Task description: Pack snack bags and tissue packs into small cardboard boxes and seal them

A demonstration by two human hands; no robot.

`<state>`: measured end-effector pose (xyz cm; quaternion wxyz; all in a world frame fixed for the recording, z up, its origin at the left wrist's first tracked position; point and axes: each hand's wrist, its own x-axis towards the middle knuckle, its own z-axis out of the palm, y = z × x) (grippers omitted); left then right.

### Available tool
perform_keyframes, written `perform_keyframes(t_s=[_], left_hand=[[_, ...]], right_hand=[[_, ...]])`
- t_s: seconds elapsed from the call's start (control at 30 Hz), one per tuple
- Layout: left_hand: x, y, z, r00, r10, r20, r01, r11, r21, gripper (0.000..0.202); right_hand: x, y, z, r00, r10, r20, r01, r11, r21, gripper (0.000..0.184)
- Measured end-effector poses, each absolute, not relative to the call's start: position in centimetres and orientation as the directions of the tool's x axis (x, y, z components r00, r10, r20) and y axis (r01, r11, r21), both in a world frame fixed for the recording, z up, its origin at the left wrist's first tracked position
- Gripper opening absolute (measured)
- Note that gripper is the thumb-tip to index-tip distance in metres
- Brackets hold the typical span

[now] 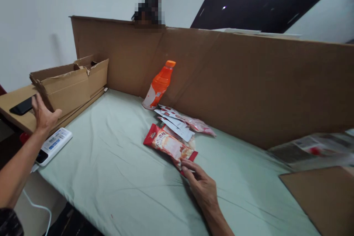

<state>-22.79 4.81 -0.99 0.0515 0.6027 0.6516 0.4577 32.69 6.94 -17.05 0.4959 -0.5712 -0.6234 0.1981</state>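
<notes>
My right hand (203,184) pinches the near corner of a red and cream snack packet (171,145), which is just over the green cloth or resting on it; I cannot tell which. Behind the packet lie several white paper cards (178,127) and a pink-and-clear plastic bag (200,126). My left hand (45,116) is at the right end of a black phone (23,106), thumb spread away from the fingers. Whether those fingertips touch the phone is unclear. Just below that hand sits a white power bank (56,143) with blue print.
An orange drink bottle (160,84) stands by the tall cardboard wall (235,81). An open cardboard box (68,88) is at the left. Clear plastic packaging (309,151) and a cardboard piece (323,195) lie at the right. A person's head shows behind the wall.
</notes>
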Motion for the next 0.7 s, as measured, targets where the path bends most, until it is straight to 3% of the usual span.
perform_keyframes(t_s=[0.07,0.13,0.23,0.37,0.53,0.7], left_hand=[[-19.7,3.9,-2.2,-0.324,0.744,0.584,0.769,-0.153,0.621,0.096],[-15.5,3.5,-3.8,-0.219,0.782,0.584,0.798,-0.2,0.568,0.092],[-8.3,4.3,-6.5,0.083,0.902,0.424,0.815,-0.307,0.492,0.076],[0.4,7.6,-9.7,0.306,0.918,0.251,0.784,-0.393,0.481,0.079],[6.1,11.2,-12.0,0.373,0.907,0.194,0.79,-0.42,0.447,0.08],[6.7,11.8,-12.4,0.374,0.892,0.253,0.785,-0.45,0.425,0.064]], right_hand=[[32.3,6.9,-16.9,0.166,0.865,0.474,0.572,0.307,-0.76,0.032],[32.1,7.0,-17.0,0.213,0.818,0.534,0.628,0.304,-0.716,0.033],[32.0,7.4,-17.4,0.232,0.796,0.56,0.678,0.28,-0.679,0.032],[31.9,8.0,-17.7,0.124,0.825,0.551,0.684,0.331,-0.65,0.029],[31.4,8.1,-16.9,-0.045,0.859,0.511,0.651,0.413,-0.637,0.039],[30.4,8.5,-15.2,0.0,0.899,0.439,0.717,0.306,-0.627,0.046]])
